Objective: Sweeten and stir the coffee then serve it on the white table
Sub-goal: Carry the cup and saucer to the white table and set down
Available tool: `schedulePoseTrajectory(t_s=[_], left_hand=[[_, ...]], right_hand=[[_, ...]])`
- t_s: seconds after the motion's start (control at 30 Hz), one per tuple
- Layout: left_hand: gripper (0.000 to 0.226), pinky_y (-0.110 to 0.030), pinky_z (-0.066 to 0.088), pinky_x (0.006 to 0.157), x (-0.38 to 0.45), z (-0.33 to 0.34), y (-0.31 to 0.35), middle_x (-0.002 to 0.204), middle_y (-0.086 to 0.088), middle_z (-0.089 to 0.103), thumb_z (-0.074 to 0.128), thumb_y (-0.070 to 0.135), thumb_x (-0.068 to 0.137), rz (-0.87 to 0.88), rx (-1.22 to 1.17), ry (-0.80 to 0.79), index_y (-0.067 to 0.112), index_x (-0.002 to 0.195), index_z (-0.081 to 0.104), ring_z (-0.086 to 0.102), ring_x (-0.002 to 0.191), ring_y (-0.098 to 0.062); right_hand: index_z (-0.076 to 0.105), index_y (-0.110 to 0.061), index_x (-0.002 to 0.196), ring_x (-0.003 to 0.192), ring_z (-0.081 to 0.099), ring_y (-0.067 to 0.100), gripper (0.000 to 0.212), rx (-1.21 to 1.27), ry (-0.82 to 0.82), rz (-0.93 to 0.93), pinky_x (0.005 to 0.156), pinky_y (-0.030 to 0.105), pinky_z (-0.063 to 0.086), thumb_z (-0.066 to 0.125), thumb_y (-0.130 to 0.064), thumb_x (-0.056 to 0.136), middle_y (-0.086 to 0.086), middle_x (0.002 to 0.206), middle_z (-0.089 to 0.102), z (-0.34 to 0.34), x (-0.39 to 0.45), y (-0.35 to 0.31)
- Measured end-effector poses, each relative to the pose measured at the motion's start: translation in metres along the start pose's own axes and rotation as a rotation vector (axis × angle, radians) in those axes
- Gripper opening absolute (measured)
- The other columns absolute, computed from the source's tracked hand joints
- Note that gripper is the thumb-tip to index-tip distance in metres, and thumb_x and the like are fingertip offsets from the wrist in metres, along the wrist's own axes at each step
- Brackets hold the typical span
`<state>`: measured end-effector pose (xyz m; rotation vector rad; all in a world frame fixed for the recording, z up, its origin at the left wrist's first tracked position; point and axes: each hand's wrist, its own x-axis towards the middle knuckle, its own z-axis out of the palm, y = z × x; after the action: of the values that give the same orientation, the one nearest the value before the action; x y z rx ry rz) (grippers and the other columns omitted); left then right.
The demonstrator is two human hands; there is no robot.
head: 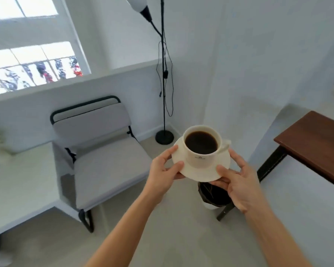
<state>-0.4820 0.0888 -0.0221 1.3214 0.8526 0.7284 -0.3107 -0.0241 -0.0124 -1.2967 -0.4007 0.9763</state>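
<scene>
grip: left hand (165, 166) and right hand (237, 181) are both closed on the round cream ceramic saucer (199, 171), one at each side of its rim, thumbs on top, fingers underneath. the saucer is carried clear of any surface, roughly level, over the pale floor.

load: a cream ceramic cup (201, 148) of black coffee (201, 142) stands on the saucer, slightly toward its far side, handle pointing to the right. the liquid sits close to the brim. no spoon is visible on the saucer.

surroundings, taken from the saucer: a grey cushioned chair with a black tube frame (100, 153) lies to the left; beyond that, the white table (17, 182) at far left. a dark brown wooden table (314, 141) lies right. a black floor lamp (163, 78) stands behind, and a dark bin (212, 195) sits directly below.

assessment: serving step is in hand. the white table lies left of the grip, past the chair, so the left hand is nearer to it and would lead. spill risk is judged moderate given the fill level.
</scene>
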Motion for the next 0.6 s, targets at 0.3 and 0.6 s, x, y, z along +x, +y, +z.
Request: schedulePoseTrajectory(t_s=[0.3,0.6], left_hand=[[0.055,-0.021,0.061,0.068,-0.067,-0.223,0.004,0.139,-0.005,0.056,0.062,0.0,0.098,0.019,0.017,0.282,0.013,0.15,0.047,0.073,0.099,-0.021],[0.059,-0.03,0.065,0.072,-0.119,-0.405,-0.01,0.135,-0.007,0.058,0.064,-0.003,0.095,0.004,-0.007,0.578,0.014,0.149,0.047,0.063,0.119,-0.028]], right_hand=[[0.043,-0.019,0.148,0.076,0.078,0.023,0.066,-0.023,-0.271,0.083,0.056,0.033,0.063,0.059,0.011,0.091,0.0,0.081,0.081,0.214,-0.019,0.083],[0.04,-0.021,0.15,0.089,0.077,0.031,0.068,-0.125,-0.534,0.196,0.062,0.037,0.064,0.06,0.008,0.093,0.014,0.103,0.077,0.401,-0.029,0.161]])
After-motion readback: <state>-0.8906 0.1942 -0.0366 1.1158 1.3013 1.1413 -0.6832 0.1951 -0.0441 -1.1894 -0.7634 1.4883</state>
